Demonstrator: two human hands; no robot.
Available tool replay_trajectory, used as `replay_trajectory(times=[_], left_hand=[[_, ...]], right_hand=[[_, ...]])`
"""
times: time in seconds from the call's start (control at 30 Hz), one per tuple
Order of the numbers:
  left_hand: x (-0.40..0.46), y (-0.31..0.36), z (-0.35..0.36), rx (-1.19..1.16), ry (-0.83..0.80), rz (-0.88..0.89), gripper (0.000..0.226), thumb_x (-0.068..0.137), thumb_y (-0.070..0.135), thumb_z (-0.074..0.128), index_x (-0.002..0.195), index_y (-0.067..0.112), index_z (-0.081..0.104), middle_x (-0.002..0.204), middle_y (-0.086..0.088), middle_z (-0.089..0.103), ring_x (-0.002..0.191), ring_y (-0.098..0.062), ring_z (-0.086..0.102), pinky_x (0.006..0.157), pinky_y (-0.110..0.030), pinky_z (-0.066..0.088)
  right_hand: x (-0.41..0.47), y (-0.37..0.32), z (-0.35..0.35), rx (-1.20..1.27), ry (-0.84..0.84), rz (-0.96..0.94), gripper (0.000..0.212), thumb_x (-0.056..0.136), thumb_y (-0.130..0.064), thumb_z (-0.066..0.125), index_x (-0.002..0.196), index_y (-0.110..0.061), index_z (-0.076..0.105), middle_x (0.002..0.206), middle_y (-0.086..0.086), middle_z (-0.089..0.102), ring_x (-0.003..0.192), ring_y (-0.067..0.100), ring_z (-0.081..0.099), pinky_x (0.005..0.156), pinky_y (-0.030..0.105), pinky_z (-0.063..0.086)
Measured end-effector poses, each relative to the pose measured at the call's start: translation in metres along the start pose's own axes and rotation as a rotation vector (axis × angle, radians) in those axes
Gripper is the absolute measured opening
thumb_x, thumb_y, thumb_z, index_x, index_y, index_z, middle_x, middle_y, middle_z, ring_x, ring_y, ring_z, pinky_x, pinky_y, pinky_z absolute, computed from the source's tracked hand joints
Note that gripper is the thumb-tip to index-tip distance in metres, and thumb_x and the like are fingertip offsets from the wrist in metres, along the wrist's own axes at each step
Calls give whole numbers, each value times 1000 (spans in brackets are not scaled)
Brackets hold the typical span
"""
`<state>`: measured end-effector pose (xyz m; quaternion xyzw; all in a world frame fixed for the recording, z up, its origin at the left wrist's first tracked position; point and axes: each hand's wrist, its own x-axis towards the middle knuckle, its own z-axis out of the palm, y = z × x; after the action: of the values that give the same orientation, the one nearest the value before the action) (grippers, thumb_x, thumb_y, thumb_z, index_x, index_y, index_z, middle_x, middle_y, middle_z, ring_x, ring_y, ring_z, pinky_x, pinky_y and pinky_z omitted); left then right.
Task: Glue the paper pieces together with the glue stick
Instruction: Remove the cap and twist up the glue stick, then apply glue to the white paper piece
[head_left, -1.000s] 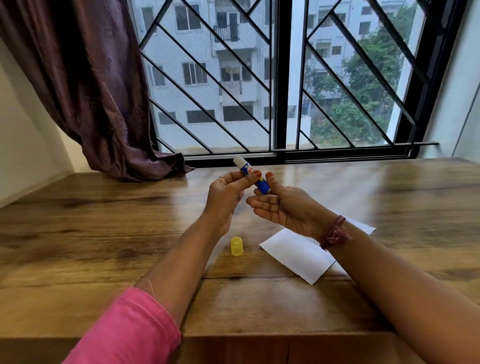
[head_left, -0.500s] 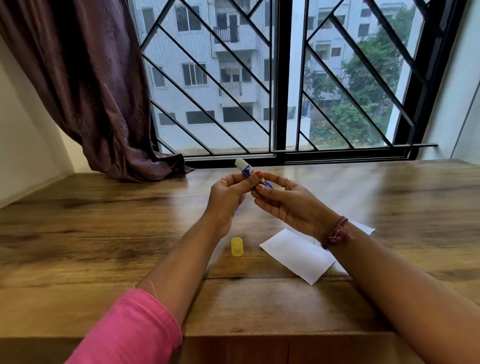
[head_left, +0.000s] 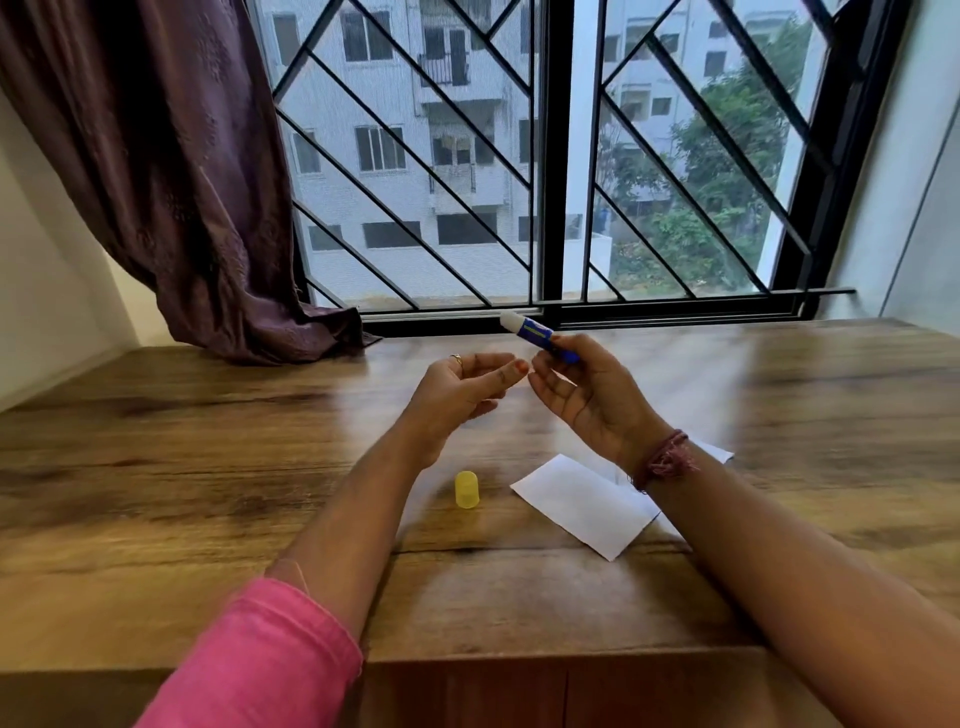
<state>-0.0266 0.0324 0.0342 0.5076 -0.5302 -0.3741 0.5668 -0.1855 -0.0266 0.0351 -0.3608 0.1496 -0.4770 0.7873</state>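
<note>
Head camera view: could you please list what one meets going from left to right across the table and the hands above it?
Curtain → left hand → yellow cap → glue stick → right hand → paper pieces.

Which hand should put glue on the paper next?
Right. The right hand holds the uncapped glue stick, and the paper lies under its wrist. The left hand is open and empty, free to steady the sheet. The yellow cap stands on the table.
</note>
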Motion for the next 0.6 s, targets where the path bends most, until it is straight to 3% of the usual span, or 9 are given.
replay_trajectory(times=[0.13, 0.27, 0.37, 0.5, 0.6], left_hand=[[-7, 1, -6, 188, 49, 41, 18, 85, 17, 68, 102, 20, 66, 84, 5, 68, 75, -7, 63, 68, -21, 50], [-20, -1, -12, 341, 115, 102, 16, 88, 8, 57, 100, 16, 65, 86, -3, 68, 67, -7, 61, 53, -9, 43], [-30, -2, -20, 483, 117, 141, 17, 89, 9, 55, 101, 16, 64, 93, -7, 68, 70, -10, 63, 59, -10, 47], [-53, -2, -30, 609, 27, 174, 15, 89, 13, 58, 100, 21, 64, 93, 4, 67, 69, -11, 65, 64, -18, 50], [-76, 3, -31, 708, 6, 248, 18, 90, 17, 61, 107, 23, 60, 89, 5, 63, 63, -11, 59, 56, -13, 45]], right_hand=[[-4, 1, -1, -91, 89, 8, 20, 89, -23, 52, 90, -5, 61, 64, 4, 63, 59, 12, 65, 66, 29, 59], [-17, -3, -2, -225, 123, 8, 20, 87, -22, 54, 92, -4, 61, 65, 4, 60, 57, 12, 63, 70, 33, 59], [-32, -10, -5, -308, 80, 37, 21, 86, -23, 54, 95, -6, 64, 65, 3, 61, 56, 13, 61, 74, 35, 59], [-57, -16, -19, -407, 19, 130, 21, 84, -21, 57, 89, -9, 74, 69, 3, 60, 56, 11, 58, 83, 40, 57], [-73, -16, -29, -480, -16, 148, 14, 84, -17, 65, 88, -9, 75, 77, 3, 60, 58, 10, 57, 81, 39, 57]])
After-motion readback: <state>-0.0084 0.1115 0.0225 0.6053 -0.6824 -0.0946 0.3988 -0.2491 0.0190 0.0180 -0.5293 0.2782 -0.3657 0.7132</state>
